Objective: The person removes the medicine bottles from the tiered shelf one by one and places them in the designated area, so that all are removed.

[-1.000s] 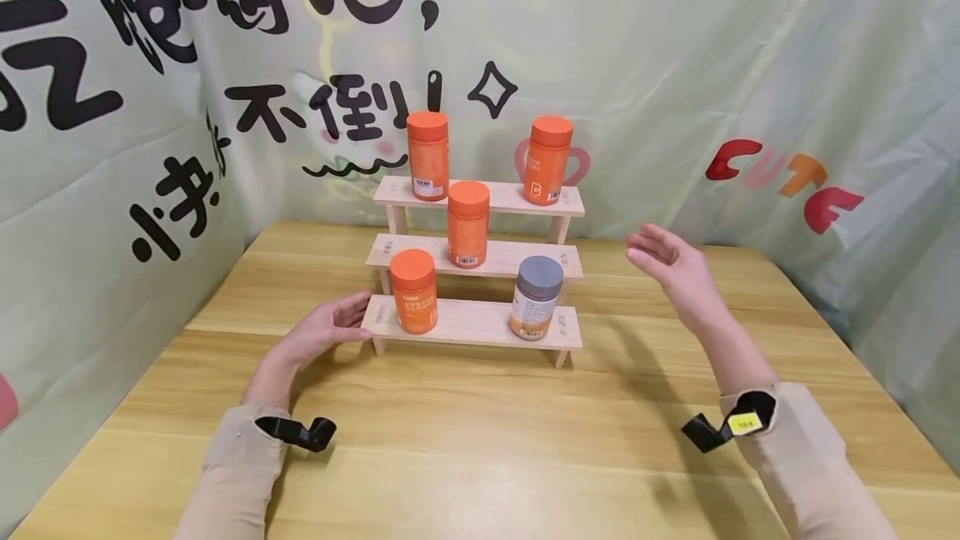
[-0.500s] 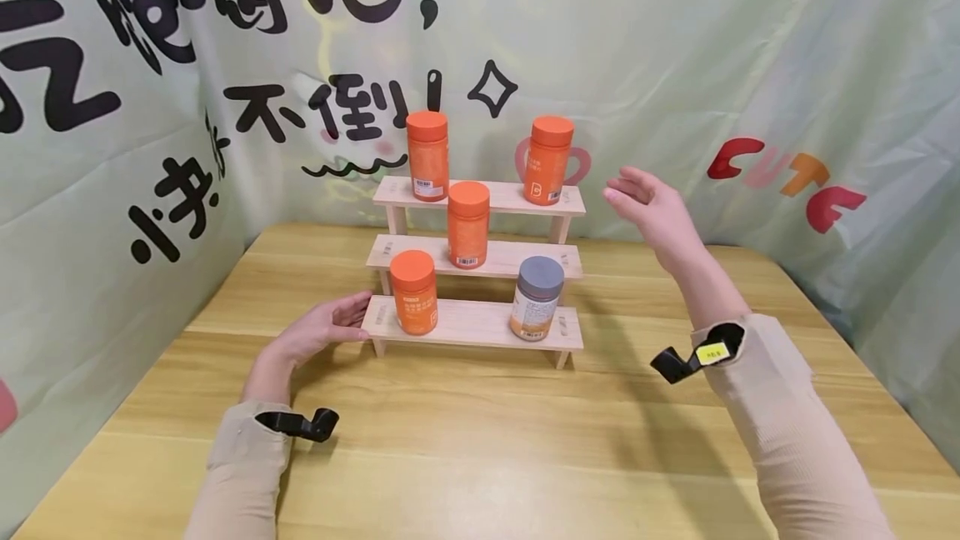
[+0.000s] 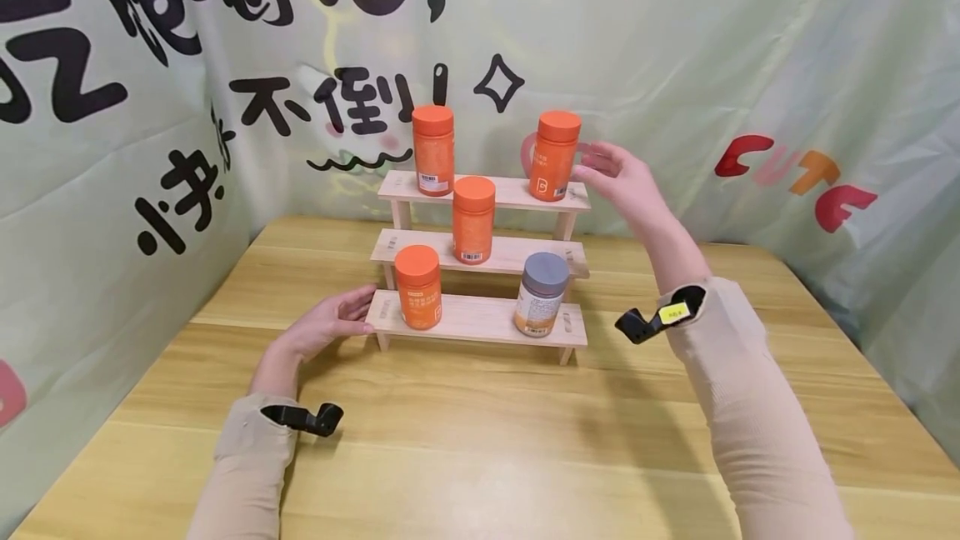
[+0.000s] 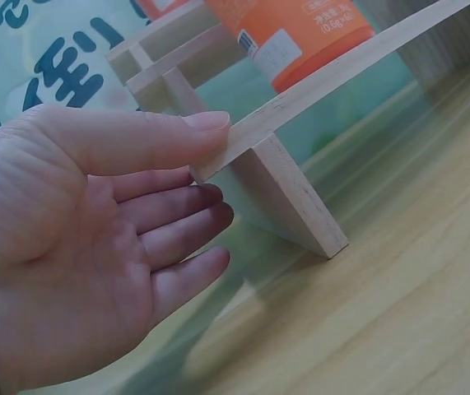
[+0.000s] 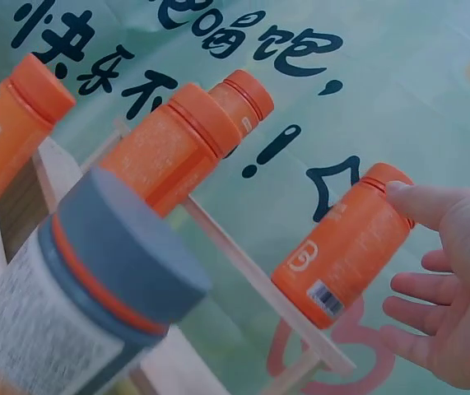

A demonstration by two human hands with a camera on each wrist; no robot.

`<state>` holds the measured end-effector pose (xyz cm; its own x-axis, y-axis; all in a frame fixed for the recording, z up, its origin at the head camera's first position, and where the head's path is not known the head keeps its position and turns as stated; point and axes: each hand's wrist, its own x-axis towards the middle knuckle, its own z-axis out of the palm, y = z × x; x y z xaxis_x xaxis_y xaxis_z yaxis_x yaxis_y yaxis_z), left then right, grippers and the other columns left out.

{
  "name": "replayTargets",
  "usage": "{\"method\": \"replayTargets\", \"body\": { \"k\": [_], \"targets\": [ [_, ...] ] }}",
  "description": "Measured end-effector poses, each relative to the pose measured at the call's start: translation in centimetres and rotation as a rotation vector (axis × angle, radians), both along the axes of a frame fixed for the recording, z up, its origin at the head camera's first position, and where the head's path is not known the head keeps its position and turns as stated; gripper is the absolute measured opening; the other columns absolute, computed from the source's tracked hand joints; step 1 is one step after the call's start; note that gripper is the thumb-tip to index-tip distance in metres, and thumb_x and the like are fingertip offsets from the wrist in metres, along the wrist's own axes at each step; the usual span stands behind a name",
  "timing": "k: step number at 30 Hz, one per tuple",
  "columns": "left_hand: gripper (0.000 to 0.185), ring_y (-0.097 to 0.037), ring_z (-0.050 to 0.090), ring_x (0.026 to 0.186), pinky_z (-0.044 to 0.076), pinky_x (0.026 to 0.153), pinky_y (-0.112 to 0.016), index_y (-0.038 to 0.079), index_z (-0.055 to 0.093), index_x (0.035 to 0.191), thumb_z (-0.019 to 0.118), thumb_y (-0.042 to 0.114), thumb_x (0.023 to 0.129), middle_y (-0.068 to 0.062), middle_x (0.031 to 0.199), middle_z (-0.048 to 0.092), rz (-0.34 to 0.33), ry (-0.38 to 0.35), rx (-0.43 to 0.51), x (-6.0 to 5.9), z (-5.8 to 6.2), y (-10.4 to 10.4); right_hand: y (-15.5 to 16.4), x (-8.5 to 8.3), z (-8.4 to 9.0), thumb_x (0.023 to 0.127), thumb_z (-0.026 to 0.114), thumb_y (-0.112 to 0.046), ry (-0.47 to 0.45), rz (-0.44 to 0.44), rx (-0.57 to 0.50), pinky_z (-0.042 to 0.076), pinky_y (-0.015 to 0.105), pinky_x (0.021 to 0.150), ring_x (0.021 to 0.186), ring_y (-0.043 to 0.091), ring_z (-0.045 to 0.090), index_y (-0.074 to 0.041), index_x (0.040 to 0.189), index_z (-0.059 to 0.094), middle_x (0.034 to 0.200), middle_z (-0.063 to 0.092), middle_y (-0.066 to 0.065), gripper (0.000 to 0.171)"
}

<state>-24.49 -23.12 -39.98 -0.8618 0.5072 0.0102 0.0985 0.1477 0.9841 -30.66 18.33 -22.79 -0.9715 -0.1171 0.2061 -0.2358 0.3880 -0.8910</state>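
Observation:
An orange jar (image 3: 555,157) with an orange lid stands upright at the right end of the top tier of a light wooden three-step rack (image 3: 480,319). My right hand (image 3: 621,186) is beside this jar, thumb and fingers apart. In the right wrist view the thumb overlaps the jar's lid edge; contact is unclear. My left hand (image 3: 330,325) is at the left end of the lowest tier. Its thumb touches the board's corner in the left wrist view, while the other fingers lie relaxed below and behind it.
Other orange jars stand on the rack: one top left (image 3: 433,152), one mid-tier (image 3: 473,222), one bottom left (image 3: 418,288). A grey-lidded jar (image 3: 542,296) is at bottom right. Behind the wooden table (image 3: 480,448) hangs a printed curtain (image 3: 660,48).
My right hand has moved left and toward the back, up to the jar at the top right. The left hand stays at the rack's end. The jars have not moved.

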Motion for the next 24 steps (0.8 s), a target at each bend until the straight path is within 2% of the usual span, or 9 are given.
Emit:
{"method": "replayTargets", "body": {
  "k": [4, 8, 14, 24],
  "targets": [
    [0.084, -0.042, 0.011, 0.136, 0.019, 0.108, -0.041, -0.014, 0.007, 0.142, 0.065, 0.009, 0.085, -0.030, 0.149, 0.006, -0.006, -0.022, 0.024, 0.0, -0.1, 0.2, -0.8, -0.6, 0.5, 0.089, 0.062, -0.031, -0.019, -0.002, -0.021, 0.028, 0.041, 0.109, 0.130, 0.024, 0.037, -0.004, 0.147, 0.022, 0.143, 0.039, 0.015, 0.075],
    [0.085, -0.041, 0.011, 0.136, 0.020, 0.108, -0.040, -0.012, 0.007, 0.143, 0.066, 0.009, 0.085, -0.028, 0.150, 0.006, 0.001, -0.043, 0.033, 0.0, -0.3, 0.3, -1.8, -1.3, 0.8, 0.089, 0.061, -0.026, -0.021, -0.012, -0.050, 0.036, 0.041, 0.104, 0.125, 0.027, 0.042, -0.005, 0.145, 0.027, 0.139, 0.043, 0.017, 0.069],
    [0.080, -0.042, 0.014, 0.135, 0.017, 0.109, -0.047, -0.013, 0.011, 0.142, 0.064, 0.007, 0.085, -0.030, 0.148, 0.012, 0.027, -0.006, -0.011, 0.1, -0.4, 0.0, -3.2, -2.3, 1.1, 0.088, 0.063, -0.018, -0.016, -0.030, -0.085, 0.044, 0.040, 0.096, 0.119, 0.026, 0.047, -0.007, 0.143, 0.032, 0.135, 0.046, 0.016, 0.064],
    [0.083, -0.041, 0.015, 0.136, 0.015, 0.110, -0.049, -0.011, 0.011, 0.143, 0.066, 0.012, 0.085, -0.029, 0.148, 0.013, 0.037, -0.010, -0.008, 0.0, -0.3, 0.0, -4.4, -3.1, 0.8, 0.086, 0.065, -0.019, 0.026, -0.105, 0.014, 0.039, 0.037, 0.101, 0.117, 0.026, 0.048, -0.001, 0.134, 0.037, 0.131, 0.048, 0.015, 0.058]
  ]
}}
